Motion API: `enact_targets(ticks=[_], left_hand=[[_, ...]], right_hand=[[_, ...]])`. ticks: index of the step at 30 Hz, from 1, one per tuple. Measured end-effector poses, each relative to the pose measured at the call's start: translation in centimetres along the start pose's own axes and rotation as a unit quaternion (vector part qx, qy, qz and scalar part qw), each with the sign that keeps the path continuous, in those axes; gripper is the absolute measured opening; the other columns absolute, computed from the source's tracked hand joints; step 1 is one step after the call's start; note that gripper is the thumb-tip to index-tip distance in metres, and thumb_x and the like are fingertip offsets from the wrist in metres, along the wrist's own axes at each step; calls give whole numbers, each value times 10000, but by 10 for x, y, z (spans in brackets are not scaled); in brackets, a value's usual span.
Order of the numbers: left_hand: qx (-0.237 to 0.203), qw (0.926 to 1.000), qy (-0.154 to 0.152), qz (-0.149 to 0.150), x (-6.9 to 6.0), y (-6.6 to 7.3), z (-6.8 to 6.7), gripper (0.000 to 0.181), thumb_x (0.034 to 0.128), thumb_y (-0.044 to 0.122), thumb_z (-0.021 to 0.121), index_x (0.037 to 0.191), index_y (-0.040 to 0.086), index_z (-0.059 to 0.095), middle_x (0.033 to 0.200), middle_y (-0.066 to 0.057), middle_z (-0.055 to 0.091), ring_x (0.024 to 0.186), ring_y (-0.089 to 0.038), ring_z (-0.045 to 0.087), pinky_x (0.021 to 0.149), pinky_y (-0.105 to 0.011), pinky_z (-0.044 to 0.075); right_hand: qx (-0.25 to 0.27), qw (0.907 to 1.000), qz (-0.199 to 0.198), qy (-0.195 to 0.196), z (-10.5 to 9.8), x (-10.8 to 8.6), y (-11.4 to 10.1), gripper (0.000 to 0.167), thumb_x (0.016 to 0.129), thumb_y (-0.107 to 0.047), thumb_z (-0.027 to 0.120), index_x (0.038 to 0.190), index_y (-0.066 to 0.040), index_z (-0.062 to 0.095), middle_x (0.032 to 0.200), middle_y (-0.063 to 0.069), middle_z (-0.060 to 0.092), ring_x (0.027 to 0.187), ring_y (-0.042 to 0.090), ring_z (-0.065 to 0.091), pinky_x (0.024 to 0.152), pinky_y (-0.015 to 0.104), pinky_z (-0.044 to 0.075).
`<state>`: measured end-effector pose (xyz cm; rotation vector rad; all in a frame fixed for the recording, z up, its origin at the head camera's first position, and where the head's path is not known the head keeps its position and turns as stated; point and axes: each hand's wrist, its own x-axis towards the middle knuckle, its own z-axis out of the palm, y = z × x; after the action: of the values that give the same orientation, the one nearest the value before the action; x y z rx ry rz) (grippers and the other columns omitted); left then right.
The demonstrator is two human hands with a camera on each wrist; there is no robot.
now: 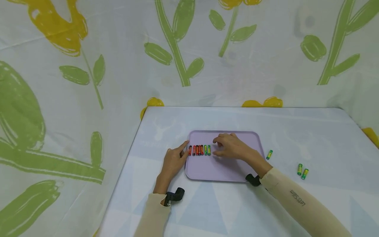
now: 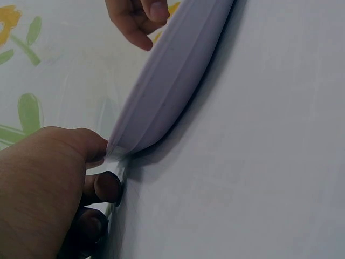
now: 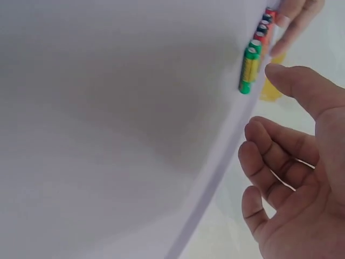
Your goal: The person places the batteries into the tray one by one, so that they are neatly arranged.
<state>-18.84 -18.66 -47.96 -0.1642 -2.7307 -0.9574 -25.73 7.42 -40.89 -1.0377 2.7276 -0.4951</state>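
Seven batteries [image 1: 199, 150] on tray [image 1: 204, 169], print unreadable; hidden in left wrist view.

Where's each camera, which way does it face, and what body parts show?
Head: on the head, facing forward and down at the purple tray; left hand, right hand and sleeves show.
Left wrist: on that wrist, facing the tray's outer side; left hand close, right hand's fingers at top.
Right wrist: on that wrist, facing across the tray; right hand close, left hand's fingers top right.
Head and right wrist share the battery row.
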Motion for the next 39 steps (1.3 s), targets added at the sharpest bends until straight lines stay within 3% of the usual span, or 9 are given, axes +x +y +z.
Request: enact_targets(ticks=[8, 16, 25, 39], left_hand=[[2, 9998, -26, -177, -2, -1, 3, 422, 1003, 283, 617, 1414, 190, 603, 612, 91, 483, 580, -130, 395, 676, -342, 346], [-27, 9998, -43, -206, -2, -5, 6, 419, 1009, 289, 605, 1418, 198, 597, 615, 80, 491, 586, -141, 409, 634, -331, 351], [-134, 9999, 68, -18, -2, -4, 5, 416, 997, 270, 621, 1400, 169, 616, 614, 83, 494, 563, -121, 406, 572, -307, 346], [-219, 9995, -42, -223, -1, 0, 2, 414, 1004, 272, 613, 1409, 186, 608, 609, 61, 483, 566, -134, 405, 559, -305, 339]], right_hand=[[-6, 9981, -110, 602, -18, -36, 7, 390, 877, -293, 775, 1156, -34, 692, 916, 32, 640, 899, 202, 558, 907, 472, 381], [56, 9931, -117, 1162, -22, -75, 25, 317, 866, -210, 789, 1101, -21, 692, 892, 45, 622, 893, 200, 549, 866, 476, 357], [159, 9886, 283, 1472, -21, -110, 44, 307, 861, -177, 792, 1110, -24, 697, 896, 26, 602, 867, 192, 538, 814, 442, 332], [37, 9814, 689, 1791, -18, -140, 66, 326, 849, -161, 796, 1109, 8, 695, 870, 51, 609, 809, 247, 576, 802, 447, 338]])
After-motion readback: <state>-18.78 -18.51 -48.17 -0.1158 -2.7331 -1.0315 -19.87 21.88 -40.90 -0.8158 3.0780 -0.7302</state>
